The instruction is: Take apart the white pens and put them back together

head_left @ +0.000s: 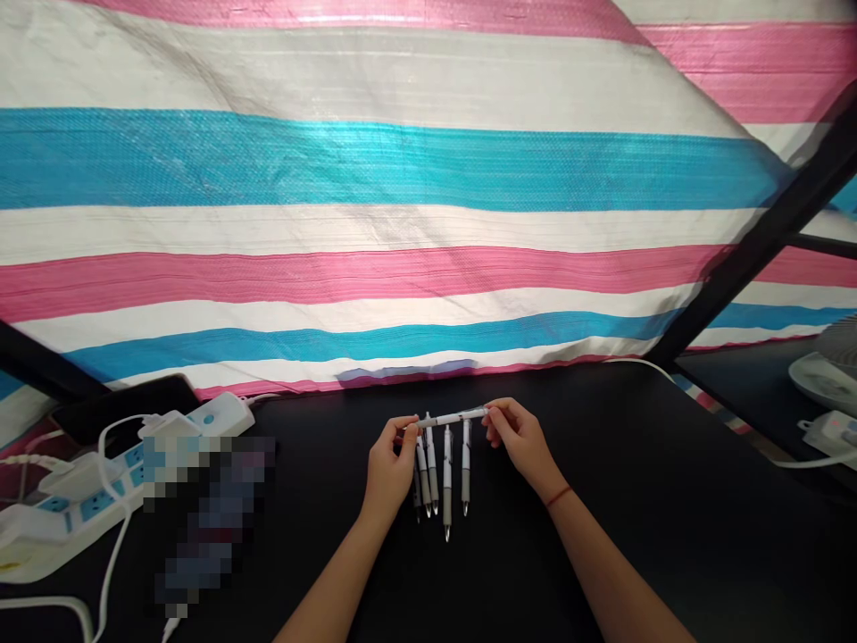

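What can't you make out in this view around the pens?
Head view:
Pixelated patch beside the power strip: blurred, object unidentifiable.
Leftmost pen: upper part hidden by the left hand.
White device: cut off by the right edge.

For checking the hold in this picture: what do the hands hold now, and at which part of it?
Both hands hold one white retractable pen level in the air: the left hand pinches one end, and the right hand pinches the other.
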{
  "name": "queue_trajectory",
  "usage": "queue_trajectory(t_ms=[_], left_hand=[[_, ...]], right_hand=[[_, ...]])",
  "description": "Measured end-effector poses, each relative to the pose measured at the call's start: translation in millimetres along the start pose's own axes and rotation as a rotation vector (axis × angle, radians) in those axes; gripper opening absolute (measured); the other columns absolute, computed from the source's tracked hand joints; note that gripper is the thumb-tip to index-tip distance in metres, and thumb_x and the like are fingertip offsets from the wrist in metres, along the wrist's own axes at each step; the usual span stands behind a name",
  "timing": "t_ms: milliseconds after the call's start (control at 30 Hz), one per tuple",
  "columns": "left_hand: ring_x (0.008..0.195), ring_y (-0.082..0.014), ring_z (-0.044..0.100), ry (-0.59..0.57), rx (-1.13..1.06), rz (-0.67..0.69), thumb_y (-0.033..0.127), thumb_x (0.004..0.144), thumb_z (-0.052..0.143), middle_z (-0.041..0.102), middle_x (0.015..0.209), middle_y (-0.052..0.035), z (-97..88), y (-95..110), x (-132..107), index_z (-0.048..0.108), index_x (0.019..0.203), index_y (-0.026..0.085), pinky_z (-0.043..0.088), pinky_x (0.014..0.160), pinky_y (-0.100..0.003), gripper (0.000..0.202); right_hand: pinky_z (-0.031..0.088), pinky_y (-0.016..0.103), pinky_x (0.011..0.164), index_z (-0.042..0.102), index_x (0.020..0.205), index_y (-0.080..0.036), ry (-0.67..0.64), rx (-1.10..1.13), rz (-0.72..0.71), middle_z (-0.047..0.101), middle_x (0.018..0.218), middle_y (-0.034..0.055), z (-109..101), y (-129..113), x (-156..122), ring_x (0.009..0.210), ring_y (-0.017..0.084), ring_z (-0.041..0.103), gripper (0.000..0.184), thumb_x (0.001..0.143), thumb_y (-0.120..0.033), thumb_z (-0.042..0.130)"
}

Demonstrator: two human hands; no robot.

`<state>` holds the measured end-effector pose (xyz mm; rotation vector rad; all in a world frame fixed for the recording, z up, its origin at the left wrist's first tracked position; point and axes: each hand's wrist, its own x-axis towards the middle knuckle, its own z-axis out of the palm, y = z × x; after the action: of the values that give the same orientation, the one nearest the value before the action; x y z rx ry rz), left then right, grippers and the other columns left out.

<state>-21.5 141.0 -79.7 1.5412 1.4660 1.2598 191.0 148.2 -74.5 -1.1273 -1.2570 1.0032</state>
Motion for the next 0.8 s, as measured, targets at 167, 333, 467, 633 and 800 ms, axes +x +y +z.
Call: queue_trajectory(t_ms=[167, 333, 467, 633, 800], left_hand=[[0.071, -0.0166, 0.058, -0.006, 0.086, 0.041, 0.04, 0.087, 0.047, 0.065, 0.081, -0.0029, 0.1, 3, -1, 0.061, 0.099, 0.02, 0.046, 0.065, -0.028, 0.027], [0.074, -0.0165, 0.058, 0.022, 0.168, 0.165, 0.034, 0.086, 0.048, 0.065, 0.087, -0.0041, -0.5, 9, -3, 0.062, 0.095, 0.019, 0.046, 0.069, -0.029, 0.022], [0.072, -0.0162, 0.059, 0.014, 0.174, 0.178, 0.034, 0.086, 0.049, 0.066, 0.083, -0.0035, 0.3, 14, -6, 0.063, 0.094, 0.019, 0.046, 0.07, -0.028, 0.022], [0.072, -0.0156, 0.059, -0.012, 0.141, 0.138, 0.035, 0.087, 0.049, 0.066, 0.082, -0.0025, 2.4, 15, -11, 0.062, 0.096, 0.019, 0.046, 0.071, -0.028, 0.023], [0.072, -0.0151, 0.059, -0.007, 0.111, 0.142, 0.037, 0.087, 0.048, 0.065, 0.084, -0.002, 3.1, 18, -14, 0.061, 0.097, 0.02, 0.046, 0.07, -0.027, 0.023]], right_hand=[[0.035, 0.023, 0.046, 0.048, 0.067, -0.02, 0.018, -0.177, -0.012, 0.044, 0.05, -0.0046, -3, 3, -1, 0.046, 0.01, 0.043, 0.032, 0.088, -0.044, 0.048], [0.027, 0.021, 0.04, 0.047, 0.065, -0.02, 0.031, -0.112, 0.008, 0.036, 0.045, -0.0072, -4, 4, -1, 0.04, 0.008, 0.034, 0.034, 0.088, -0.046, 0.047], [0.035, 0.02, 0.041, 0.049, 0.07, -0.02, 0.084, 0.035, 0.018, 0.043, 0.049, -0.0062, 2, -1, -1, 0.042, 0.009, 0.043, 0.033, 0.087, -0.047, 0.049], [0.051, 0.025, 0.049, 0.052, 0.09, -0.02, 0.045, 0.254, 0.104, 0.061, 0.073, 0.0004, 8, -10, -3, 0.057, 0.013, 0.061, 0.031, 0.081, -0.05, 0.057], [0.053, 0.026, 0.052, 0.055, 0.093, -0.019, -0.001, 0.248, 0.085, 0.062, 0.066, -0.0002, 7, -13, -5, 0.058, 0.015, 0.063, 0.031, 0.078, -0.044, 0.064]])
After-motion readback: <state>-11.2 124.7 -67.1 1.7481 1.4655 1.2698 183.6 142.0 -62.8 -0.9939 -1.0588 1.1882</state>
